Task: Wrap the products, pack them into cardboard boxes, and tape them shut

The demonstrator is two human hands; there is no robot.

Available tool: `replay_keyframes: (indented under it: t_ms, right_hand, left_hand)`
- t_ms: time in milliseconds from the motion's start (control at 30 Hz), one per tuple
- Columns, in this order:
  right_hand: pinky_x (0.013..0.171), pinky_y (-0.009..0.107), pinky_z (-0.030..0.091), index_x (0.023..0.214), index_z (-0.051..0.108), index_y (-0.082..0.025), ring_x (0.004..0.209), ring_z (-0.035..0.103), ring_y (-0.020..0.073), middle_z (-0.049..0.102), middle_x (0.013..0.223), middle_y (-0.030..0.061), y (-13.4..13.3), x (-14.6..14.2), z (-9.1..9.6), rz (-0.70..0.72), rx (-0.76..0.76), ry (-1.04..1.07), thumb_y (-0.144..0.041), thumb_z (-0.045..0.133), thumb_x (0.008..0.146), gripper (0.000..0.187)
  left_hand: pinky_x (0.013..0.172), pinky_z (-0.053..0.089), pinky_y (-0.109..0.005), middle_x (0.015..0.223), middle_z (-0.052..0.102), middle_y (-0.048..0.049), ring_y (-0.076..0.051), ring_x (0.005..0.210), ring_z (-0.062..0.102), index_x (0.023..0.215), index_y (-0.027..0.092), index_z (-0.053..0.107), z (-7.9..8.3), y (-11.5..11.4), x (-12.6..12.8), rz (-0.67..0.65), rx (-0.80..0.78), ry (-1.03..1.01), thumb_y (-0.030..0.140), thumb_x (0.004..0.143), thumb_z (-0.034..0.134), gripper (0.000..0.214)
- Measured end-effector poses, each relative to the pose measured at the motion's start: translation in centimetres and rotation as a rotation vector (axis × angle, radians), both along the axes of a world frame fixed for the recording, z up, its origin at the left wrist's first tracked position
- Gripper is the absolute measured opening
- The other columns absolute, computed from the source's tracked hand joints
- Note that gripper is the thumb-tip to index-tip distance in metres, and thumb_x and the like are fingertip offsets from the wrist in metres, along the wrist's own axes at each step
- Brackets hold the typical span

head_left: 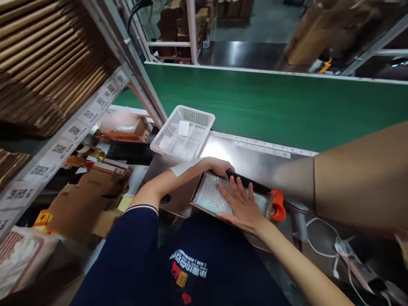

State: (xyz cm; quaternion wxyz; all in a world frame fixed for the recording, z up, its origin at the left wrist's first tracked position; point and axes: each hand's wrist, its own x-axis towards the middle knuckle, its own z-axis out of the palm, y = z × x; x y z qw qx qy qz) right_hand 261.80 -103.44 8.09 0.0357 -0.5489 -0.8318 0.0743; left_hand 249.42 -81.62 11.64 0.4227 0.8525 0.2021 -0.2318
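Note:
A shallow cardboard box [204, 209] lies at the front of the metal bench, close to my body. Clear bubble wrap [208, 193] fills it. My right hand [244, 206] rests flat on the wrap with fingers spread. At the far left side of the box, my left hand [219, 165] curls around the edge, its fingertips partly hidden. A dark strip [251, 183] runs along the box's far side beside both hands. On my left forearm lies a white paper label [185, 167]. An orange tape dispenser [278, 205] touches or nearly touches the box's right end.
A white perforated basket [183, 131] with a paper slip stands behind my left arm. Beyond it runs a green conveyor belt [270, 102]. A handheld scanner [298, 216] and white cables are at right, below a large cardboard panel [363, 178]. Flattened cartons [47, 55] fill the left shelf.

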Motion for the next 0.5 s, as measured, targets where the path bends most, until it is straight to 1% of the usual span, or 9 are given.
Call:
replay_keyframes:
  t_ms: [67,167,200,233,300,333,400,467,500]
  right_hand:
    - [0.121,0.074,0.011,0.166,0.024,-0.033,0.160,0.011,0.0406,0.011,0.175,0.0153,0.4,-0.6,-0.1,-0.031,-0.036,0.005,-0.068,0.044,0.101,0.077]
    - [0.119,0.077,0.016,0.164,0.033,-0.032,0.158,0.018,0.0417,0.018,0.173,0.0167,0.6,-1.1,0.8,-0.048,-0.098,0.033,-0.062,0.045,0.103,0.069]
    - [0.118,0.078,0.018,0.162,0.037,-0.030,0.157,0.021,0.0427,0.021,0.172,0.0177,0.4,-1.0,1.5,-0.028,-0.106,0.051,-0.062,0.047,0.103,0.068]
    - [0.118,0.077,0.021,0.160,0.042,-0.028,0.156,0.025,0.0431,0.027,0.170,0.0187,0.0,-0.8,2.5,0.002,-0.105,0.076,-0.062,0.049,0.102,0.068]
    - [0.116,0.068,0.034,0.154,0.051,-0.022,0.148,0.041,0.0405,0.045,0.160,0.0201,-1.1,0.2,4.8,0.039,-0.098,0.148,-0.059,0.052,0.102,0.063]
    - [0.111,0.060,0.044,0.147,0.056,-0.019,0.138,0.052,0.0375,0.055,0.151,0.0202,-1.8,0.8,6.0,0.017,-0.107,0.174,-0.056,0.052,0.103,0.058]
    - [0.091,0.042,0.056,0.130,0.065,-0.015,0.111,0.068,0.0306,0.068,0.128,0.0187,-3.0,2.1,7.9,-0.111,-0.174,0.148,-0.045,0.051,0.105,0.042]
    - [0.076,0.034,0.054,0.117,0.067,-0.014,0.095,0.071,0.0272,0.071,0.112,0.0163,-3.5,3.0,8.7,-0.220,-0.282,0.046,-0.034,0.052,0.104,0.028]
    - [0.075,0.033,0.053,0.114,0.067,-0.013,0.094,0.071,0.0277,0.071,0.108,0.0158,-3.3,3.2,8.8,-0.238,-0.331,-0.004,-0.030,0.053,0.103,0.024]
  left_hand:
    - [0.096,0.053,-0.034,0.125,0.072,-0.0089,-0.022,0.113,0.066,0.126,0.016,0.066,0.8,0.2,-0.4,0.021,-0.031,-0.129,0.015,0.075,0.071,0.052]
    - [0.101,0.052,-0.037,0.134,0.068,-0.0134,-0.023,0.123,0.063,0.130,0.015,0.061,3.5,0.0,-2.2,0.161,-0.084,-0.464,0.011,0.080,0.068,0.051]
    - [0.103,0.051,-0.038,0.135,0.067,-0.0130,-0.023,0.126,0.062,0.131,0.017,0.060,4.7,-0.5,-3.1,0.229,-0.025,-0.574,0.012,0.084,0.065,0.048]
    - [0.104,0.050,-0.039,0.134,0.067,-0.0122,-0.023,0.126,0.061,0.130,0.018,0.061,5.8,-1.4,-4.1,0.299,0.098,-0.661,0.013,0.086,0.063,0.044]
    - [0.102,0.050,-0.041,0.123,0.070,-0.0099,-0.023,0.118,0.063,0.120,0.020,0.065,7.6,-3.9,-6.0,0.392,0.439,-0.718,0.016,0.091,0.057,0.030]
    - [0.098,0.052,-0.041,0.114,0.071,-0.0092,-0.023,0.111,0.065,0.113,0.020,0.066,8.1,-5.6,-6.8,0.364,0.574,-0.655,0.018,0.094,0.053,0.023]
    - [0.083,0.055,-0.038,0.096,0.070,-0.0078,-0.023,0.093,0.067,0.101,0.019,0.067,8.2,-9.1,-7.9,0.153,0.701,-0.402,0.021,0.098,0.050,0.018]
    - [0.079,0.056,-0.038,0.096,0.070,-0.0104,-0.026,0.091,0.067,0.099,0.016,0.068,7.2,-12.2,-8.0,-0.026,0.755,-0.114,0.022,0.099,0.052,0.017]
    - [0.079,0.057,-0.039,0.100,0.070,-0.0124,-0.028,0.094,0.068,0.103,0.014,0.068,6.6,-13.4,-7.8,-0.070,0.774,0.002,0.022,0.100,0.053,0.018]
